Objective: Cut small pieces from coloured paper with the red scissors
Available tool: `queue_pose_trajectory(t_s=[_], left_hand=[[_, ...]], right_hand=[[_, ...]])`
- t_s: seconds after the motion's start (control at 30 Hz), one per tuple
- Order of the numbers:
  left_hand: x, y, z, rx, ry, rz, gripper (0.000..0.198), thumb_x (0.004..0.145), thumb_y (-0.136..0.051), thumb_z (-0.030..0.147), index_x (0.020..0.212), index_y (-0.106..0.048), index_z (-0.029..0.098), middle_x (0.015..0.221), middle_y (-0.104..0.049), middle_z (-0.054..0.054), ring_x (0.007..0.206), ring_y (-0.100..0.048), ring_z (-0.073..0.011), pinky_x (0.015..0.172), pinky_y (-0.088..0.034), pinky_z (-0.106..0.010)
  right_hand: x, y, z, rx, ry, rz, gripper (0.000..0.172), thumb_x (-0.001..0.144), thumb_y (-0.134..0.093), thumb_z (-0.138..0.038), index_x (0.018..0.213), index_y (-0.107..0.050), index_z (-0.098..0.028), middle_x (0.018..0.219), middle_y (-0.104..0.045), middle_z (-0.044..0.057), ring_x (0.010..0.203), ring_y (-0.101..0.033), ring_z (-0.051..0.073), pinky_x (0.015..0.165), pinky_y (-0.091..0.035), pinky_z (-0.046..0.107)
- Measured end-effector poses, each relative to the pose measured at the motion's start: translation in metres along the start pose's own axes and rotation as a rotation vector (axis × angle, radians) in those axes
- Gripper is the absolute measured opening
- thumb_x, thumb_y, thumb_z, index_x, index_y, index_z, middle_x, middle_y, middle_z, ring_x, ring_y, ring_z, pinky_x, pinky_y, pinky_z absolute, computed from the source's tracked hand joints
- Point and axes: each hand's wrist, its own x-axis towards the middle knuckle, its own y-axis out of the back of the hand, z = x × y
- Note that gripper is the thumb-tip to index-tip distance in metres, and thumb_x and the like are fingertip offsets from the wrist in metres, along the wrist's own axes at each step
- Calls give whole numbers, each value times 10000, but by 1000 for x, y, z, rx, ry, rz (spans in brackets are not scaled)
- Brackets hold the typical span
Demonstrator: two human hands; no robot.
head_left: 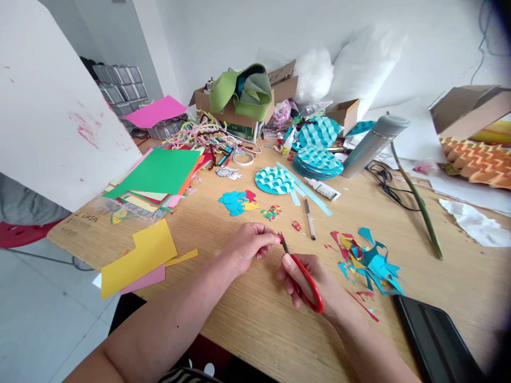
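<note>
Two hands: left hand pinches red paper, apparently steadying it; right hand holds scissors.
Red paper: at scissors' tips, inside the table's near edge.
Scraps: rightward, probably kept apart.

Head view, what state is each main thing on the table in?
Red-handled scissors, in right hand, blades at red paper piece, gap unclear
Left hand, pinching that piece
Black device, screen dark
Grey flask, lid on
Nearer white bottle, lying down
Pen, lying flat
White tissue, crumpled
Cut scraps, loosely heaped
Green sheet, lying flat
</note>
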Motion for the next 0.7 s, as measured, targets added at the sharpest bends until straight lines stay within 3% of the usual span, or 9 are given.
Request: queue_pose_trajectory(t_s=[0.7], left_hand=[[0, 0, -1, 38, 41, -54, 207, 564, -700, 291, 643, -575, 147, 452, -448, 72, 402, -336, -37, 400, -184, -204]], right_hand=[[-1, -1, 0, 13, 3, 20, 535, 740, -594, -671, 627, -546, -150, 448, -535, -32, 306, -501, 73, 321, -293, 149]])
